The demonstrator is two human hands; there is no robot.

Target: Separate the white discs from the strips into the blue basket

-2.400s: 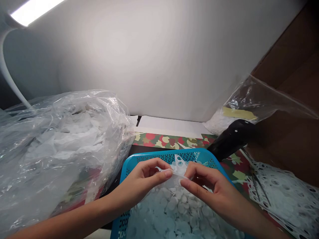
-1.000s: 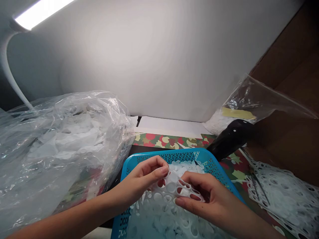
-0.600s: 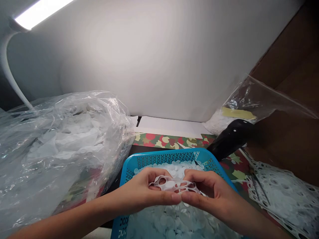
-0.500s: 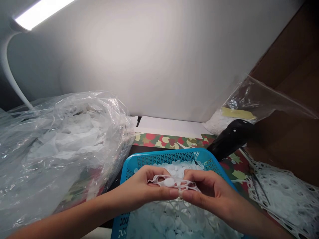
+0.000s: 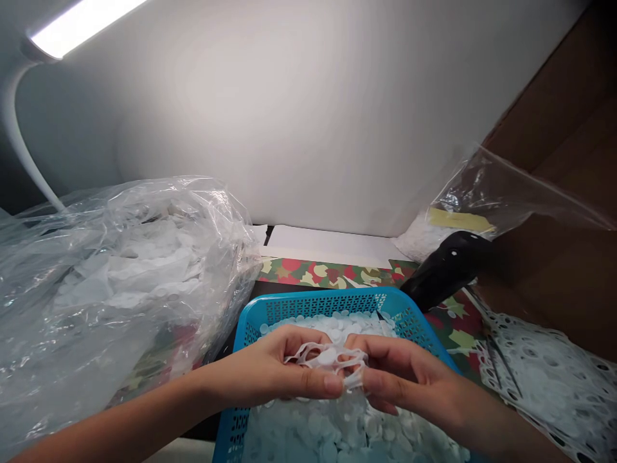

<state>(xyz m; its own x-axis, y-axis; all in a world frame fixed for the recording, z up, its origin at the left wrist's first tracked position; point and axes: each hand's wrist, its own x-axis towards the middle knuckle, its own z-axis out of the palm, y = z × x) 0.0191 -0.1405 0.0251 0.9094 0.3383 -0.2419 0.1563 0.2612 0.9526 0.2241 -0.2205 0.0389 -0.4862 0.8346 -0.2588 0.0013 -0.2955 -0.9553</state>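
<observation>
White plastic web [image 5: 328,355], thin loops, pinched by left hand [image 5: 267,366] and right hand [image 5: 407,376] over blue mesh basket [image 5: 313,307] of discs [image 5: 332,431].

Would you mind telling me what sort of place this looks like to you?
Probably a makeshift piecework bench, perhaps at home: the left hand and right hand pinch a punched white strip over a blue perforated plastic basket of white discs, beside a clear plastic bag of more, with a desk lamp.
</observation>
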